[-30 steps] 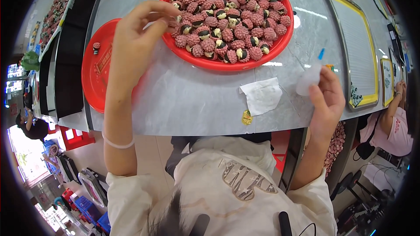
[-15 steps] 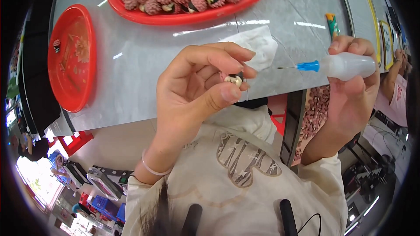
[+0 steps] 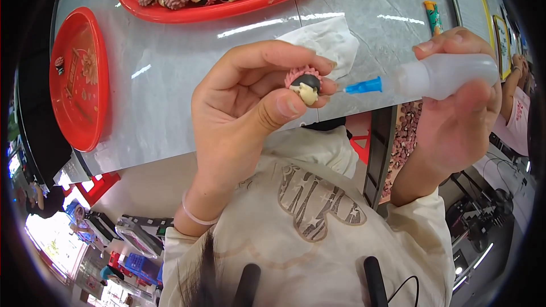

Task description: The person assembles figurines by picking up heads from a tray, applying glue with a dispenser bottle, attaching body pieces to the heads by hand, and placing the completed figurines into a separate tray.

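My left hand (image 3: pixel 239 102) pinches a small figurine (image 3: pixel 307 84) between thumb and fingers. The figurine has a bumpy pink coat, a black part and a cream patch, which face up. In my right hand (image 3: pixel 455 113) is a translucent white squeeze bottle (image 3: pixel 449 75), lying nearly level. Its blue needle tip (image 3: pixel 364 86) points left at the figurine, close to my left fingertips; whether the needle touches anything I cannot tell. A crumpled white tissue (image 3: pixel 330 40) lies on the table just beyond my left hand.
A large red tray (image 3: pixel 227 12) at the back holds several similar figurines. On the left, a red oval tray (image 3: pixel 79 119) has one small piece in it. A green and orange tube (image 3: pixel 433 17) lies at the back right. Beneath the grey table (image 3: pixel 153 102), many small pink pieces (image 3: pixel 405 136) show.
The figurine has been turned and raised in my left fingers, so its black and cream side shows more. The needle tip has come left, nearer to it. The view has shifted slightly.
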The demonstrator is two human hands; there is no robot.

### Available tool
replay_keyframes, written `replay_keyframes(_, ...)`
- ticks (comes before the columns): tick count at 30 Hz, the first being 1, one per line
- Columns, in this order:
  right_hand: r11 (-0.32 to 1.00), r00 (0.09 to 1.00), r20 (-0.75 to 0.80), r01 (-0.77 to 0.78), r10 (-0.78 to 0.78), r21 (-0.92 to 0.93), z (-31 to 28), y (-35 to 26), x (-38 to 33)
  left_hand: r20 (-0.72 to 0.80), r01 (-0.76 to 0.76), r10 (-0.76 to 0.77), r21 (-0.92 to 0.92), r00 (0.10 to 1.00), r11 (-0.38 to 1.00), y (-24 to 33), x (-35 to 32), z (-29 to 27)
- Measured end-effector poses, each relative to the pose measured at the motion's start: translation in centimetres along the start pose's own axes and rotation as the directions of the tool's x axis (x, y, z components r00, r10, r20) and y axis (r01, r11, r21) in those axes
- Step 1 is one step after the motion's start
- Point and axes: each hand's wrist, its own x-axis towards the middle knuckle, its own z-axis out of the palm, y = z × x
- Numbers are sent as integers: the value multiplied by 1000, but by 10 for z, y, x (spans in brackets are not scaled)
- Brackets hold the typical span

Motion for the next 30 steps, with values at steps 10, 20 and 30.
replay_keyframes(10, 685, 887, 49, 389, -459, -616, 6, -20, -10, -6, 17, -18, -38, 1000, 999, -1, 2, -1)
replay_keyframes(20, 652, 892, -11, 322, -452, -687, 10, -19, -4, 6, 57, -57, -123, 998, 991, 1, 2, -1)
replay_keyframes(30, 931, 959, -216, 98, -183, -352, -4, 33, 5, -20, 12, -15, -166, 1000, 986, -3, 3, 0)
